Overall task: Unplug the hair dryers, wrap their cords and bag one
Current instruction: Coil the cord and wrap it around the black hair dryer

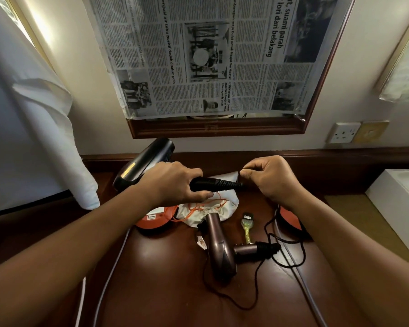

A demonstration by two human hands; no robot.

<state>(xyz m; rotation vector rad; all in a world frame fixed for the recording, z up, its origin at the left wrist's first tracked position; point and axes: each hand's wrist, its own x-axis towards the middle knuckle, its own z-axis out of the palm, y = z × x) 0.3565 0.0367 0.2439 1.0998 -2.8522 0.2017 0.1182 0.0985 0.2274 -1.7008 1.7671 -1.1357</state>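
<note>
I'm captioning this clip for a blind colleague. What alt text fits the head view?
A person's left hand grips the handle of a black hair dryer while the right hand pinches its cord above a dark wooden desk. A mauve hair dryer with a loose black cord lies nearer, beside a white drawstring bag.

Black dryer held aloft, bronze dryer lying flat (cord loose)

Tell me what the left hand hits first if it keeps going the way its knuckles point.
Probably the right hand: the left hand points right along the black dryer's handle, whose far end the right hand pinches. Depth unclear.
</note>
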